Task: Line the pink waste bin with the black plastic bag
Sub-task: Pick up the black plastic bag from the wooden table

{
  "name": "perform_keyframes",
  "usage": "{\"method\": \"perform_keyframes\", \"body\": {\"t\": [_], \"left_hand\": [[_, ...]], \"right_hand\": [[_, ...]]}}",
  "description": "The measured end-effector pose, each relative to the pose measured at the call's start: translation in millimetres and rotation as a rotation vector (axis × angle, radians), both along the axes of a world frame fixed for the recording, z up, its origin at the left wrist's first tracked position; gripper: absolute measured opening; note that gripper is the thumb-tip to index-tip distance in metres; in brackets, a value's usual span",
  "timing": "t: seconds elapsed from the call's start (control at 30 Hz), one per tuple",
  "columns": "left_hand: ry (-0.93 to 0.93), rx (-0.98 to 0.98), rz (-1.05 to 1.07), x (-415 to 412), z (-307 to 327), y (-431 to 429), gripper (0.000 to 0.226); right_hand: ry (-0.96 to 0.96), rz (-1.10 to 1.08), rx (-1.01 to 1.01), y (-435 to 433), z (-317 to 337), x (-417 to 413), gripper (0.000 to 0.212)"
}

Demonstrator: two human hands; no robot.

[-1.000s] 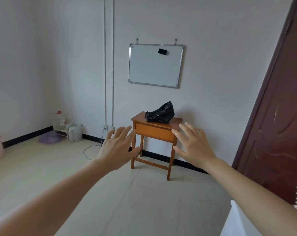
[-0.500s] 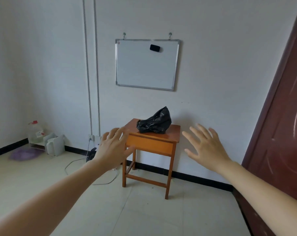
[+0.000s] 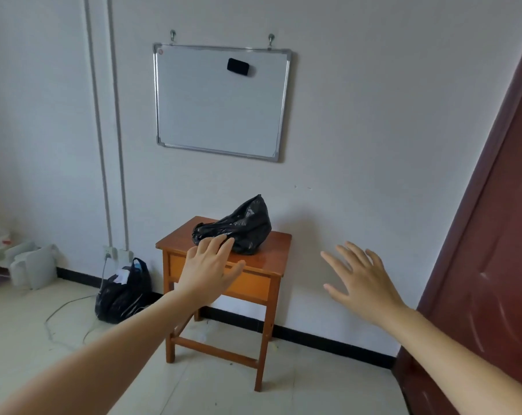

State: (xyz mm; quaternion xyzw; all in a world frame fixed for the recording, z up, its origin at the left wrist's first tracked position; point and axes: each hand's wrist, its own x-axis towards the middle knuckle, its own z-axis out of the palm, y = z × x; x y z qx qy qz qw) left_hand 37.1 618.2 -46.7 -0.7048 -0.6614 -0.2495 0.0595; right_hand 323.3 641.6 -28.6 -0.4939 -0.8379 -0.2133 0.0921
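A crumpled black plastic bag (image 3: 241, 227) lies on a small wooden table (image 3: 271, 259) against the white wall. My left hand (image 3: 210, 269) is stretched out in front of the table, open, its fingertips overlapping the near edge of the bag in the picture; whether they touch it I cannot tell. My right hand (image 3: 361, 280) hovers open to the right of the table, holding nothing. The pink waste bin is out of view.
A whiteboard (image 3: 220, 100) hangs above the table. A filled black bag (image 3: 122, 292) sits on the floor left of the table beside a wall socket and a loose cable (image 3: 62, 313). White containers (image 3: 32, 265) stand at the far left. A dark red door (image 3: 487, 250) fills the right side.
The view has come closer to the table. My left hand has reached forward up to the bag's near edge. The floor bag has come into view; the pink bin seen earlier at far left has left it.
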Motion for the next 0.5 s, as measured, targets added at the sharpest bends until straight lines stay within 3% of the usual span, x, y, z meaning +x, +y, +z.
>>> {"method": "perform_keyframes", "body": {"t": [0.13,0.3,0.5], "left_hand": [[-0.072,-0.006,0.081,19.3,-2.3,61.5,0.058],[0.067,-0.134,0.113,6.2,-39.0,111.2,0.061],[0.008,-0.068,0.218,-48.2,-43.2,200.1,0.059]], "right_hand": [[0.055,0.085,-0.007,84.1,-5.4,4.3,0.061],[0.021,0.209,-0.077,158.5,-36.1,-23.8,0.062],[0.030,0.338,0.049,252.3,-41.3,-72.7,0.063]]}}
